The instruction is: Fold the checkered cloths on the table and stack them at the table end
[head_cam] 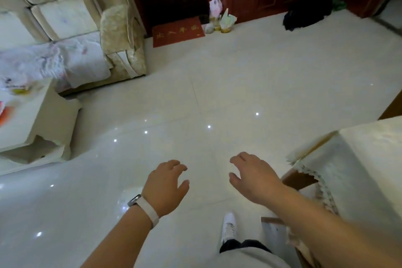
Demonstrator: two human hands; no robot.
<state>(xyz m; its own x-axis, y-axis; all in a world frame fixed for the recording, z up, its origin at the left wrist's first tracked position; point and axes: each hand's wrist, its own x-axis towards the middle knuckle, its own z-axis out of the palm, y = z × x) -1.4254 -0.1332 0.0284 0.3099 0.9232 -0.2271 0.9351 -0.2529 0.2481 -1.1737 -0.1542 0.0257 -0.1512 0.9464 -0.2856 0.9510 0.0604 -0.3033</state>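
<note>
No checkered cloths show; only a table (369, 159) corner under a lace-edged cover at the right. Both hands, left (166, 185) and right (253, 177), hang open and empty over the floor (217, 93). Such cloths should be light and limp; best pinched at two corners.

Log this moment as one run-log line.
left hand: open, empty | right hand: open, empty | both over floor | checkered cloths: not visible

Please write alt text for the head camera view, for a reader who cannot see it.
Two empty hands, left hand and right hand, reach out open over a glossy tiled floor. A cloth-covered table edges in at right, a cream sofa at left; no checkered cloth is visible.
</note>
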